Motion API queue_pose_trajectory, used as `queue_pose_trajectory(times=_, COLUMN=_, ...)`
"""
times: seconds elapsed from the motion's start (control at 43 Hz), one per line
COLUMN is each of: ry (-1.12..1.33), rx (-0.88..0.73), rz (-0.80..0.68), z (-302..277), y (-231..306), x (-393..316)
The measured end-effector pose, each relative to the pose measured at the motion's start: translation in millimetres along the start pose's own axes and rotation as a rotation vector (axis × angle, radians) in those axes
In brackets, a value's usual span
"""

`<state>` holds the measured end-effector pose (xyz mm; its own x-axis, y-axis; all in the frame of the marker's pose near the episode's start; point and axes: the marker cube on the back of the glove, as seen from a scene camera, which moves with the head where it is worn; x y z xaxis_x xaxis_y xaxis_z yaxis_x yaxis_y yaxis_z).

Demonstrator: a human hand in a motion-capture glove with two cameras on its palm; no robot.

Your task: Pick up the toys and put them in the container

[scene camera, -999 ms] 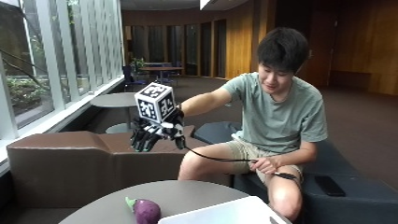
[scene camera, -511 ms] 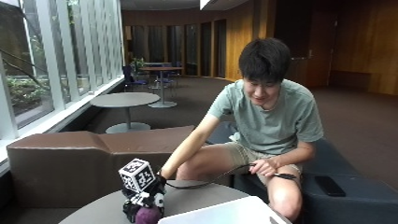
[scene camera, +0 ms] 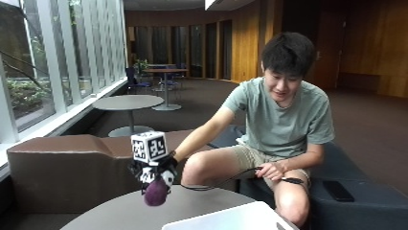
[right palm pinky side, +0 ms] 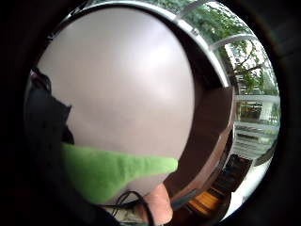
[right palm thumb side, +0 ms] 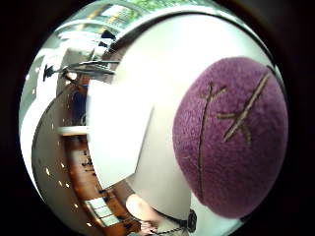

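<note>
The purple plush toy [scene camera: 156,192] — an eggplant by its look, with stitched brown lines on its body and a green felt leaf [right palm pinky side: 113,172] — hangs clear of the round table [scene camera: 127,213], held from above by your gloved right hand [scene camera: 153,172]. The fingers are curled down around its upper part; how far they wrap cannot be told from these views. The white container [scene camera: 236,219] sits on the table just beside, toward you, its interior not shown.

Risks, as judged from here: the toy is soft and rounded, so it may slip from a top-only hold during the carry; a low path could catch it on the container's near rim; the trailing cable may drag across the tabletop.

No brand, label or legible writing appears on toy, container or table.
</note>
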<state>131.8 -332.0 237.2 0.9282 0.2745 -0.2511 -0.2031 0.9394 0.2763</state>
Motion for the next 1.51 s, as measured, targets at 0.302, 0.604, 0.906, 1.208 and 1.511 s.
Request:
queue_pose_trajectory(times=0.302, ry=0.073, rx=0.208, rz=-0.146, z=-182, y=3, x=-101)
queue_pose_trajectory(times=0.604, ry=0.13, rx=0.25, rz=-0.311, z=-218, y=5, x=-253)
queue_pose_trajectory(times=0.906, ry=0.102, rx=0.18, rz=-0.42, z=-170, y=4, x=-360)
queue_pose_trajectory(times=1.208, ry=0.31, rx=-0.004, rz=-0.393, z=-103, y=0, x=-392)
queue_pose_trajectory(times=1.511, ry=0.512, rx=-0.247, rz=-0.395, z=-84, y=18, x=-369)
